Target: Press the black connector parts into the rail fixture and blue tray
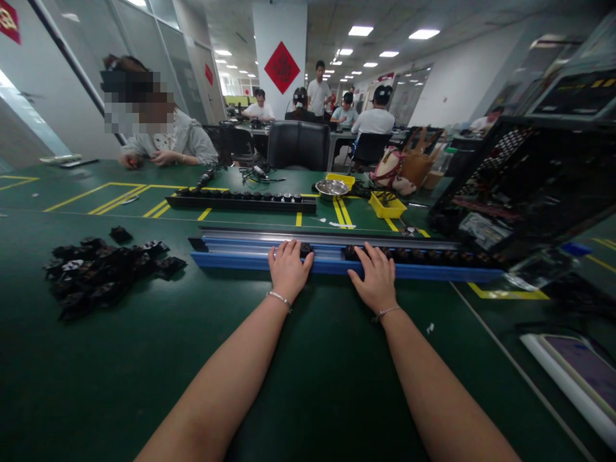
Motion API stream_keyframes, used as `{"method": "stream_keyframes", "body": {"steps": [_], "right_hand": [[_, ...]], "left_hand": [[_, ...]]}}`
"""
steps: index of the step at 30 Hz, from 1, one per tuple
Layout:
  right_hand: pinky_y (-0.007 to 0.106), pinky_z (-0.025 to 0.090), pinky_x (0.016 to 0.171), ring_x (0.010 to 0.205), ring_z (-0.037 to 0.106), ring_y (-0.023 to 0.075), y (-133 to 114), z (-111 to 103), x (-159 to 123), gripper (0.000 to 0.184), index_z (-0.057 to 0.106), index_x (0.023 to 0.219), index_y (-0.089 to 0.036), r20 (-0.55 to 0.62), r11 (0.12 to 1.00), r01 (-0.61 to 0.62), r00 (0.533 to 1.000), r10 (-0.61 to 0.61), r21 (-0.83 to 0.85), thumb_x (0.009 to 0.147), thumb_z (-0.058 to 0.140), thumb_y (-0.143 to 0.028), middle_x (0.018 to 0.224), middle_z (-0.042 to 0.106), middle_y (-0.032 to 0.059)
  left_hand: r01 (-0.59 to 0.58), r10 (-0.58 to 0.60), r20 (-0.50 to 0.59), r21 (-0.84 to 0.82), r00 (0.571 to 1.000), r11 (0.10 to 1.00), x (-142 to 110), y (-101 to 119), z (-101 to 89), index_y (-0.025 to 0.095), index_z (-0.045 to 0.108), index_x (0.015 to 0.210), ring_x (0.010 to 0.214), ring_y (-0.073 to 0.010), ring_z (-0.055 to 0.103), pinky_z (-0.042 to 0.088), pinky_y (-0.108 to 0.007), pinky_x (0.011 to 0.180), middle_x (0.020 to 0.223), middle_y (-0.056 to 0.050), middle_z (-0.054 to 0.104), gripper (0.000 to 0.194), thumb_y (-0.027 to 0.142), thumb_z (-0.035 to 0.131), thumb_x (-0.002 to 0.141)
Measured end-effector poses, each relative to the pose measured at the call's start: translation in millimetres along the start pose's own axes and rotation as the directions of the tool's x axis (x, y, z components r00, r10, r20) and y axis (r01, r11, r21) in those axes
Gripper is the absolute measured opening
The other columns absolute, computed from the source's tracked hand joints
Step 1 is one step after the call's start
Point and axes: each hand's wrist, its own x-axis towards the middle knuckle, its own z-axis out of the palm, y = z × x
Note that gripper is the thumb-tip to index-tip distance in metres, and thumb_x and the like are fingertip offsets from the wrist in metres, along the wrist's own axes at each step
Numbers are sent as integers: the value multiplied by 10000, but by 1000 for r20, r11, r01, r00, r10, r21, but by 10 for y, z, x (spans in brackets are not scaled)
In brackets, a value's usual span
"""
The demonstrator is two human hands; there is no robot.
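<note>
A long blue rail [231,260] with a silver inner channel lies across the green table. My left hand [290,273] bends over its middle, with a small black part [305,249] between thumb and index finger. Further right, my right hand [378,279] rests on the rail with its fingers apart, touching the row of black parts [433,256] seated in the channel. One black part [350,253] sits at the row's left end, by my right index finger. A gap of bare channel separates the two hands. Loose black parts [96,273] lie heaped to the left.
Behind the rail lie a second black strip [240,202] holding parts, a metal bowl [332,187] and a yellow tray [387,205]. A black open-sided case [520,173] stands at right, near a white-edged device [572,378]. A co-worker [168,141] sits across at left.
</note>
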Motion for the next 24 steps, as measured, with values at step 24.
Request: {"method": "stream_keyframes", "body": {"steps": [24], "right_hand": [[669, 192, 989, 1330, 207, 343, -168, 9, 54, 436, 489, 1242, -403, -40, 998, 31, 999, -33, -49, 814, 513, -324, 1456, 294, 39]], "left_hand": [[5, -5, 8, -1, 1000, 1000, 37, 38, -20, 257, 552, 1216, 1238, -240, 401, 229, -442, 1055, 1297, -37, 542, 447, 470, 384, 862]]}}
